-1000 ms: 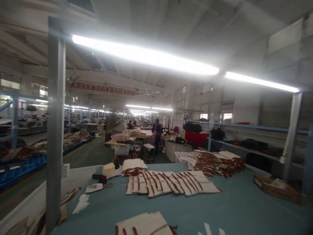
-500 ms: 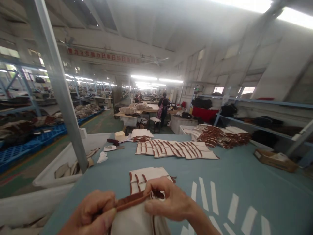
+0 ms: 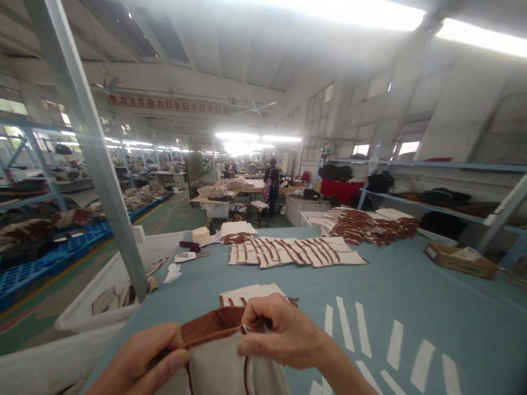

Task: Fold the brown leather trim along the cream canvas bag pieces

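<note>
A cream cloth piece (image 3: 218, 362) with brown edging and a brown inner side is held up close to me, its top edge spread into an opening. My left hand (image 3: 152, 351) pinches the left end of that edge between thumb and fingers. Farther right along the same edge, my right hand (image 3: 280, 334) is closed on the cloth, thumb in front; a small white bit shows at its fingertips. Just behind my hands, a small stack of cream pieces with brown trim (image 3: 263, 291) lies on the blue-green table (image 3: 197, 285), partly hidden.
Overlapping cream pieces (image 3: 288, 252) lie across the table, with a larger pile (image 3: 362, 225) behind. White strips (image 3: 395, 343) are at right, near a cardboard box (image 3: 461, 260). A metal post (image 3: 94, 153) and white bins (image 3: 99, 318) stand left. A person (image 3: 272, 184) stands farther back.
The cloth's top edge has opened wider, with more of its brown inner side showing. My left hand has shifted slightly left and down; my right hand keeps its grip.
</note>
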Tool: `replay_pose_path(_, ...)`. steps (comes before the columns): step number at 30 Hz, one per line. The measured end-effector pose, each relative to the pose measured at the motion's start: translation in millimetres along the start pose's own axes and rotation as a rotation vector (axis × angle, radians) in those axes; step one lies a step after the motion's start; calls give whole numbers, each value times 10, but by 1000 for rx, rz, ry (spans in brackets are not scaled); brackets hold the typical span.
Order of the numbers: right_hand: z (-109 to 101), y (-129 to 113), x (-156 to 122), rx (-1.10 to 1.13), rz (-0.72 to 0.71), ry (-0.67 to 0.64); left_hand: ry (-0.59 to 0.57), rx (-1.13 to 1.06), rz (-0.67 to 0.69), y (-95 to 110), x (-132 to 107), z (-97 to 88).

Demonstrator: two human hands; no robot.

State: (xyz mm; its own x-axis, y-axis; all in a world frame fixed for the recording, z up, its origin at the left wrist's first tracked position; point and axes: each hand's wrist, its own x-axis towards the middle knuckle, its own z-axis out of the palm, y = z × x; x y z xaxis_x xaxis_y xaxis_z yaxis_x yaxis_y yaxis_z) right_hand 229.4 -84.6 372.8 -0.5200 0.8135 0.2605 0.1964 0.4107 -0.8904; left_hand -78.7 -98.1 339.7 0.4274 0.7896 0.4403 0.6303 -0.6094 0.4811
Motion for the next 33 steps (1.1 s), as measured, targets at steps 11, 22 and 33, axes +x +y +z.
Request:
replay_pose_path(11,141,-60,-106,3,-119,-25,-202,-245,-79,758,256,140)
replay_pose_path(22,27,17,-155,97,-14,-124,-266,-184,-4,930,456,166)
replay_pose_path(33,115,-89,-131,196,-63,-114,-270,-289,-69,688,211,162)
